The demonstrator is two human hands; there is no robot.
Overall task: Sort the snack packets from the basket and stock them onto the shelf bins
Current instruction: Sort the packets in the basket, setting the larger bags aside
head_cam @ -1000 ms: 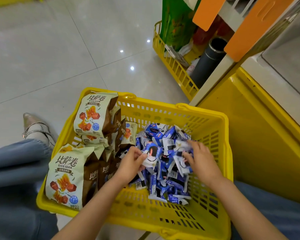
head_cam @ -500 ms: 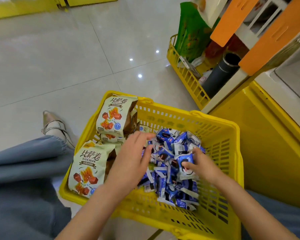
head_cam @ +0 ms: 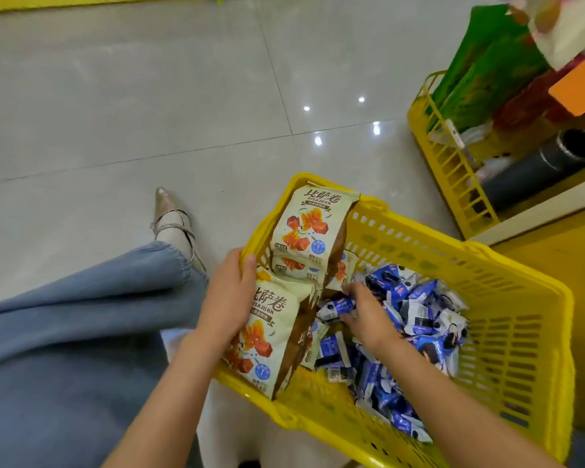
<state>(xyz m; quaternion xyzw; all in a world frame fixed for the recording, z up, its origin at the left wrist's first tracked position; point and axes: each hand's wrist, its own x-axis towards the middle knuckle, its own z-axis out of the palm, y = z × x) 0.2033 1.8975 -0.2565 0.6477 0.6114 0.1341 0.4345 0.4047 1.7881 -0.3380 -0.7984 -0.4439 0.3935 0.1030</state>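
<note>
Left hand [head_cam: 228, 298]: fingers wrap behind the left edge of the near cream packet [head_cam: 271, 339] and are hidden. Only the thumb shows, pressed on the packet's front. Reads as a grip on the packet; can't tell if they also catch the basket [head_cam: 527, 349] rim there.

Right hand [head_cam: 368, 315]: fingers [head_cam: 353, 288] curled down into the blue packets [head_cam: 419, 298], tips buried. A blue-white packet [head_cam: 335, 307] is pinched just left of them.

The basket's near corner is cut off at the bottom edge. Print on the blue packets is too blurred to read.

The far cream packet [head_cam: 313, 224] stands upright beyond the left thumb. More sit under it, mostly covered.

Cream packets: pale front, brown sides, orange-red snack picture, round blue badge. Blue packets: loose heap under and right of the right fingers.

Yellow shelf rack [head_cam: 446, 153] is well off right, contents indistinct.
</note>
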